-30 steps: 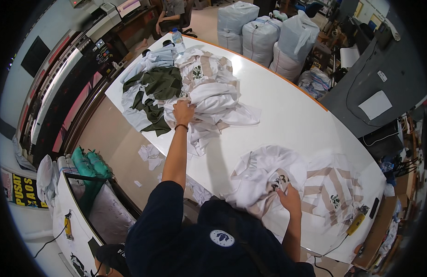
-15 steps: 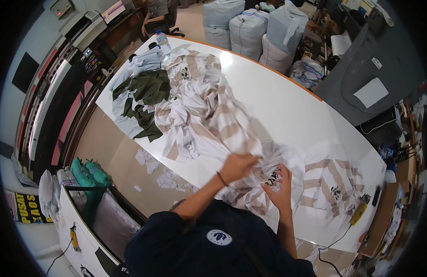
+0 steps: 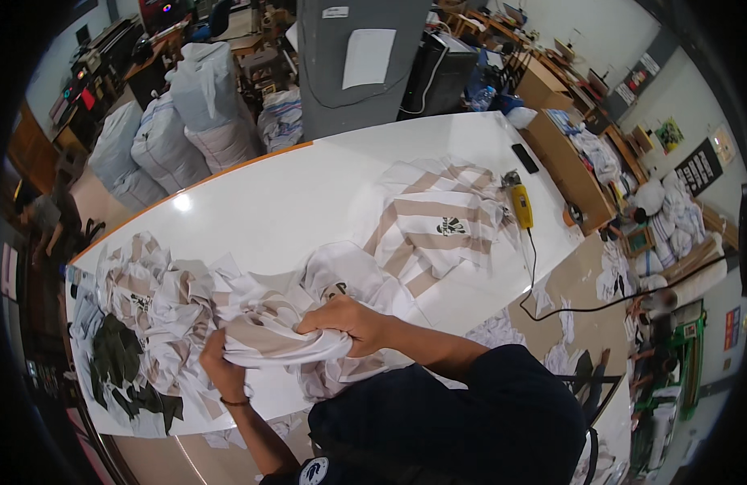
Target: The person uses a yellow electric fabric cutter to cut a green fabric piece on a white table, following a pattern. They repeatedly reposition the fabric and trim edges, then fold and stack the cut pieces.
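A white and beige striped piece of fabric (image 3: 264, 338) is stretched between my two hands, above the near side of the white table (image 3: 252, 194). My left hand (image 3: 221, 364) is closed on its left end. My right hand (image 3: 351, 322) grips its right end, fingers wrapped over the cloth. Just behind my right hand lies a crumpled white fabric (image 3: 349, 263) with a small dark print. Left of my hands spreads a heap of striped cloth (image 3: 179, 307), with dark green fabric (image 3: 115, 353) beside it. Farther right, a striped cloth piece (image 3: 426, 218) with a dark emblem lies spread out.
A yellow corded power tool (image 3: 521, 206) rests at the table's right, near a black phone-like slab (image 3: 525, 158); its cord hangs over the edge. Stuffed sacks (image 3: 204, 89) and a grey cabinet (image 3: 353, 73) stand beyond the table. Fabric scraps (image 3: 496, 330) lie on the floor.
My view has turned to the right. My hands have moved apart and now hold the striped fabric between them; my right hand was open over printed cloth before.
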